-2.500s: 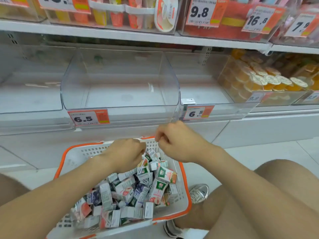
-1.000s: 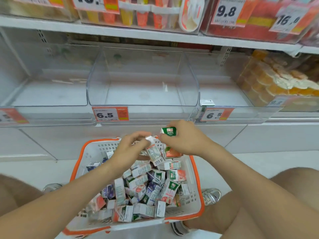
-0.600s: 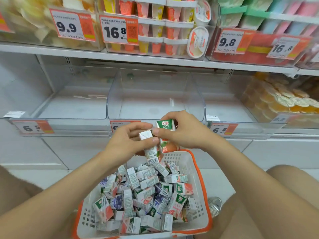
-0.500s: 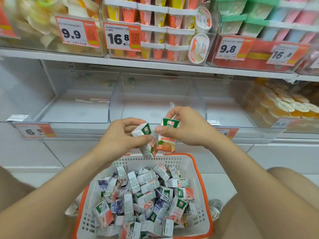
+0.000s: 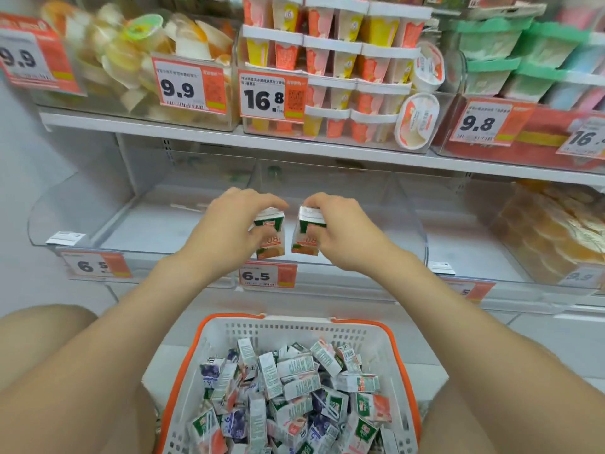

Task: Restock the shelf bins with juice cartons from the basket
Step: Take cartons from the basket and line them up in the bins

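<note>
Holding one juice carton in each hand, a person is facing a shelf (image 5: 203, 134) of clear bins. The left hand (image 5: 229, 224) is curling its fingers and thumb round the left carton (image 5: 271, 235), gripping it from the top and the side. The right hand (image 5: 343, 231) is gripping the right carton (image 5: 307, 239) in the same way. Both cartons are standing upright, side by side, with a thin gap between them. They are sitting at the front edge of the middle bin (image 5: 370, 204), just above the 6.5 tag (image 5: 267, 275). I cannot tell if they are touching the floor of the bin.

The basket (image 5: 294, 330) is sitting on the floor below the hands, between the person's legs. It is white with an orange rim. A big pile of cartons (image 5: 294, 388) is lying in it, tipped every which way, some green, some purple, some pink.

More clear bins are sitting left and right of the middle bin. The one at the far right edge is holding orange cups (image 5: 550, 231). On the shelf above, packs of little pots (image 5: 330, 63) are standing behind a 16.8 tag.
</note>
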The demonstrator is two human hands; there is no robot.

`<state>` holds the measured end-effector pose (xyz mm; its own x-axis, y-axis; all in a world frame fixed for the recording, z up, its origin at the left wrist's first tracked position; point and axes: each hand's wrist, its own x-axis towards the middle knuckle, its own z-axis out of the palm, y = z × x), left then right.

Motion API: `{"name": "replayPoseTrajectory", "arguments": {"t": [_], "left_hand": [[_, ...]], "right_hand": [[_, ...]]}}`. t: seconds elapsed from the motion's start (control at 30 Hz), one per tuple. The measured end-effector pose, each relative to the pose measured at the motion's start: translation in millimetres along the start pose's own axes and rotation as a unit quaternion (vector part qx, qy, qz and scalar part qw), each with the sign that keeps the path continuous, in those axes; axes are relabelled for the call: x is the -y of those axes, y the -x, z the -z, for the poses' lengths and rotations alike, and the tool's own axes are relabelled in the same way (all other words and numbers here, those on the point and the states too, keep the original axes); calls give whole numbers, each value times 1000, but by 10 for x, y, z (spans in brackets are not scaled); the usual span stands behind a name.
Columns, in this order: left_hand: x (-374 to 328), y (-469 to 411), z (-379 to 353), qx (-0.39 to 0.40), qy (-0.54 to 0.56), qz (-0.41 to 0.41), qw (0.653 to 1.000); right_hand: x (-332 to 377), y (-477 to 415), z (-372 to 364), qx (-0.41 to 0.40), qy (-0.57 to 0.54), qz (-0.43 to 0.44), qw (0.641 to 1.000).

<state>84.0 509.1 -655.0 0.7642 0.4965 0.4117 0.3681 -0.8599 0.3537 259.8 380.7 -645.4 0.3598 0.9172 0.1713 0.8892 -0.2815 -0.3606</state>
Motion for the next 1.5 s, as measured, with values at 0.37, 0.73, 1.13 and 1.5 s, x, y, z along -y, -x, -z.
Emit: {"name": "replayPoseTrajectory", "arguments": {"t": [0.37, 0.73, 1.13, 1.5], "left_hand": [[72, -207, -228, 127, -203, 6, 971], [249, -169, -427, 127, -219, -27, 967], [225, -56, -297, 180, -237, -11, 955], [110, 410, -389, 84, -163, 103, 978]], "right_hand": [[-207, -327, -355, 147, -1, -12, 989], [-235, -427, -359, 218, -196, -97, 951], [-358, -401, -346, 254, -256, -116, 926], [-202, -440, -527, 265, -231, -112, 930]]}}
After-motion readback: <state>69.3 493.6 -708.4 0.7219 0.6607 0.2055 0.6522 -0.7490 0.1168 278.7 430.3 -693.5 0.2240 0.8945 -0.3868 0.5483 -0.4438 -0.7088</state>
